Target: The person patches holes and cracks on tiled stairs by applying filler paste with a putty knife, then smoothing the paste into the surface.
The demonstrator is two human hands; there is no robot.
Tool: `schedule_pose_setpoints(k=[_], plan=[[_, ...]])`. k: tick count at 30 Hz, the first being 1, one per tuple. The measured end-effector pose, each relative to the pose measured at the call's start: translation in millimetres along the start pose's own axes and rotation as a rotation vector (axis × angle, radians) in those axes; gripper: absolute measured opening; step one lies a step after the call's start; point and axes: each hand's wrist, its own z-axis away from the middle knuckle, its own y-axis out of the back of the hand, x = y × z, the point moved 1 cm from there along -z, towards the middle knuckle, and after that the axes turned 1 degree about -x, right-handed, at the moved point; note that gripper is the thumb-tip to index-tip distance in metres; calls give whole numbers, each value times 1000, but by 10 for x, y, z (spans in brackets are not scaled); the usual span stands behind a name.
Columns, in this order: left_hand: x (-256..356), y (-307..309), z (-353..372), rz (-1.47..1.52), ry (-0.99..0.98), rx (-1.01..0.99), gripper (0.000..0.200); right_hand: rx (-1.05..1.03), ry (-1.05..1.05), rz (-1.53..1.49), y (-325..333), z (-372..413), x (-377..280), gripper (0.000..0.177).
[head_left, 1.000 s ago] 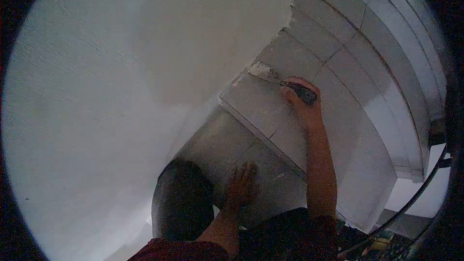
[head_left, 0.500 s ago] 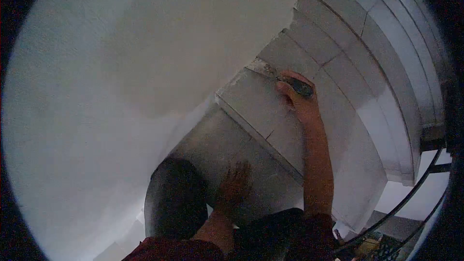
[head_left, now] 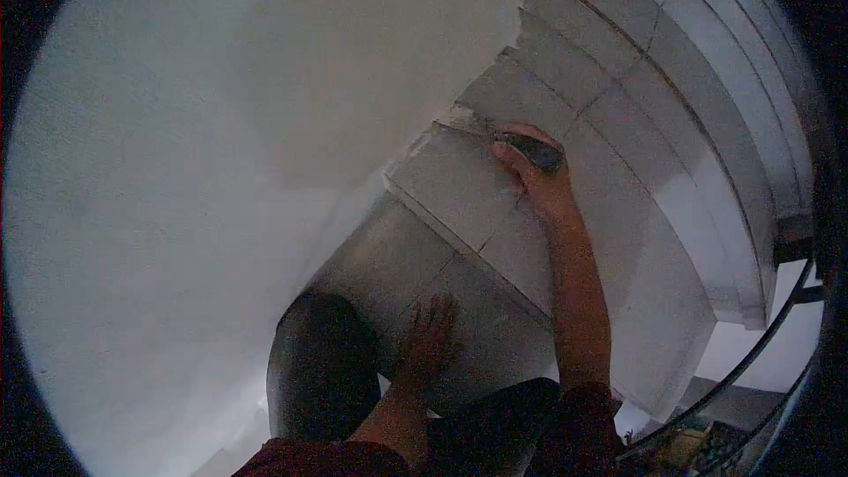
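Observation:
My right hand [head_left: 528, 168] is stretched out onto a tiled stair tread [head_left: 459, 185] and is closed around a dark-handled tool [head_left: 534, 151]. The tool's tip points at a rough, crumbly patch [head_left: 468, 119] where the tread meets the white wall. My left hand [head_left: 428, 336] lies flat, fingers spread, on the grey tiled step [head_left: 415, 274] just below. It holds nothing.
A broad white plastered wall [head_left: 203, 168] fills the left side. More pale tiled steps [head_left: 636, 79] curve upward to the right. A dark rounded shape [head_left: 322, 371] sits by my left hand. A black curved railing [head_left: 751, 362] runs along the lower right.
My right hand with the tool has shifted slightly left toward the rough patch. The view has shifted a little. My left hand stays pressed on the lower step.

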Motion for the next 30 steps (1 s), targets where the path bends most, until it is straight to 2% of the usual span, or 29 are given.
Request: schedule_pose_setpoints(k=[4,8,10,12,13,14,18,21,22,24,29,30], plan=[[-8,-6,-11,22,-2,-10,72,39,46,4,-25,7,-5,39],[-76,-61,20,33,-51,38,70,50,4,-19,-50,66,-111,38],[-32,-10,16,-4,-27,-2,70,43,-19,-35,-30,54,-92,37],[5,-3,23,-43,-1,-37,69,112,35,-161,44,34,5,37],[21,0,21,-23,10,13,69,112,34,-162,88,24,23,37],[22,8,19,-1,18,60,69,125,78,-87,137,11,40,36],[8,83,-6,25,-9,11,69,100,174,53,253,-88,212,34],[-35,-149,42,-11,-16,121,72,102,255,124,240,-123,237,33],[-47,-231,56,-21,-19,155,73,99,253,125,208,-91,134,33],[-35,-200,40,-28,-24,190,74,68,28,74,135,-20,-160,30],[95,142,-70,132,171,-159,76,29,55,102,244,-240,4,35],[94,114,-81,136,169,-159,76,20,96,126,271,-281,56,36]])
